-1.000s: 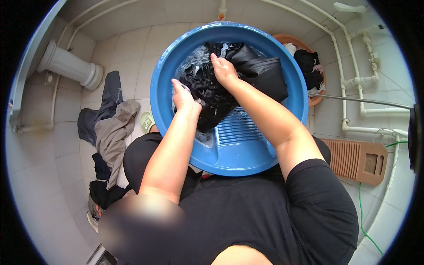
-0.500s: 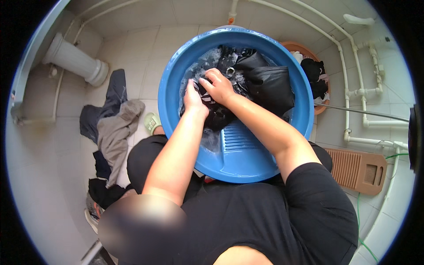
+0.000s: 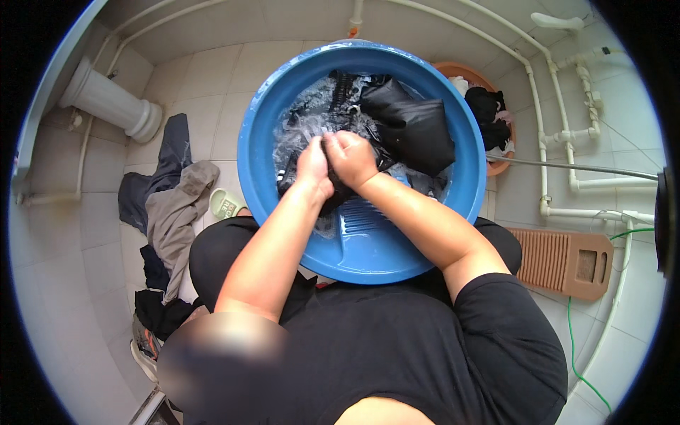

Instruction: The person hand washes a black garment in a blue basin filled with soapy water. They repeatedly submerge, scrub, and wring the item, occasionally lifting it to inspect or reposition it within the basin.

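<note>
A wide blue tub [image 3: 389, 263] of sudsy water stands between my knees, with a ridged washboard section [image 3: 358, 214] moulded into its near side. Soaked black clothes lie in the water. My left hand [image 3: 314, 168] and my right hand [image 3: 350, 160] are pressed together over the left-centre of the tub, both closed on a dark wet garment [image 3: 340, 195] that hangs below them toward the ridges. To the right of my hands a smooth, shiny black piece [image 3: 407, 127] bulges above the water. My fingertips are partly hidden by the knuckles and the cloth.
Grey and dark clothes [image 3: 173, 205] lie on the tiles at left, near a green slipper [image 3: 227, 204]. An orange basin [image 3: 499, 168] of laundry stands beyond the tub. A brown washboard [image 3: 567, 263], a green hose [image 3: 572, 340] and white pipes [image 3: 538, 106] are at right.
My hands, earlier apart with looser fingers, have come together and closed on the cloth. The suds are stirred up around them. The whole view has shifted slightly.
</note>
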